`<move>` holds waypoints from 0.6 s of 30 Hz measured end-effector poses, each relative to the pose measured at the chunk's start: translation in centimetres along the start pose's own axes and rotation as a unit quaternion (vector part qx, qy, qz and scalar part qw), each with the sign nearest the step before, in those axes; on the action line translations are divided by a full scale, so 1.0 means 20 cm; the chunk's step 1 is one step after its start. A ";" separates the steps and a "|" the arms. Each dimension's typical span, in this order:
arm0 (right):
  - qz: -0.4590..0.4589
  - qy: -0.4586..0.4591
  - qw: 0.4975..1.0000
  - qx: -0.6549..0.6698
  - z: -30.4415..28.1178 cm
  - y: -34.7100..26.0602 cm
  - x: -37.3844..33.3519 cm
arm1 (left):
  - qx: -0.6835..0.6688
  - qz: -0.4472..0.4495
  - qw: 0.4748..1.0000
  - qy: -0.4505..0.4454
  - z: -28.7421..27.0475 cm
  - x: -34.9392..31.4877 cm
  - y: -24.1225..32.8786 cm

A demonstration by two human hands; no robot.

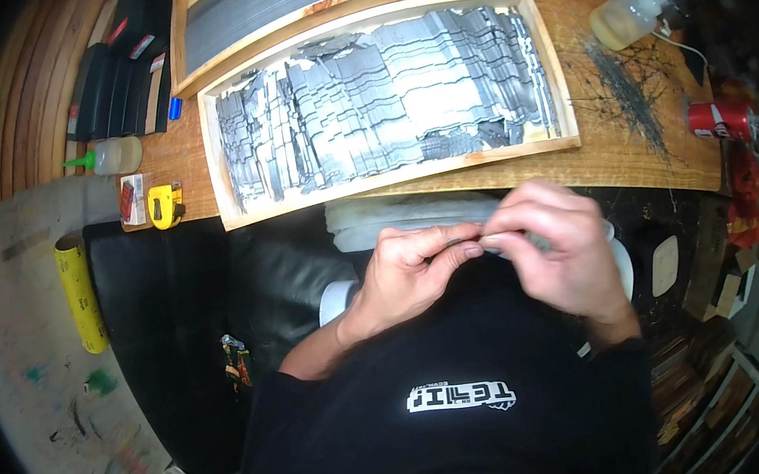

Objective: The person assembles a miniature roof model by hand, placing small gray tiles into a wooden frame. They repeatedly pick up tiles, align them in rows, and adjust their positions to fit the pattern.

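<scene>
My left hand (414, 270) is closed in front of my black shirt, with a thin dark strip (458, 242) pinched between thumb and forefinger. My right hand (561, 244) meets it fingertip to fingertip, its thumb and forefinger closed at the strip's other end. The fingers cover most of the strip. Just beyond both hands, a shallow wooden frame (392, 178) lies on the table. Rows of dark grey and silvery strips (359, 103) fill it, with pale gaps at the edges.
Behind stands a second wooden frame (276, 31). The wooden table (662, 167) also holds a pile of thin dark slivers (633, 93), a squeeze bottle (622, 22), a red can (717, 120), a green-tipped bottle (115, 156) and a yellow tape measure (166, 206). A yellow tube (82, 295) lies left.
</scene>
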State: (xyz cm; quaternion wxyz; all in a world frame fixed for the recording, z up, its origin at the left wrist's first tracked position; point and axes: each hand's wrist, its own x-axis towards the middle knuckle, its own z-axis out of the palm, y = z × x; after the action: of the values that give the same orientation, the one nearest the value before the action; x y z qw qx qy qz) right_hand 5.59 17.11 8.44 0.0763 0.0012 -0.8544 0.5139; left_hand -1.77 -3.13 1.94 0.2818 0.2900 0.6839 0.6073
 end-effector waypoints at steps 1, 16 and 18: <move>0.005 0.007 0.999 0.035 0.06 0.03 0.00 | -0.001 -0.015 1.000 -0.011 -0.01 0.00 0.02; 0.089 0.175 0.939 -0.283 -0.46 0.60 0.02 | -0.168 -0.098 0.981 -0.010 0.07 -0.04 -0.13; 0.079 0.239 0.909 -0.332 -0.46 0.61 0.06 | -0.202 -0.149 0.968 -0.008 0.07 -0.03 -0.10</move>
State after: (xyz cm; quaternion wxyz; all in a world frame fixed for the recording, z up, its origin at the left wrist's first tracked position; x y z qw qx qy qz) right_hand 4.53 31.05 2.11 0.2329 -0.2144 -0.9293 0.1903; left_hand -0.49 -2.74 -0.19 0.4273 0.1263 0.5802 0.6818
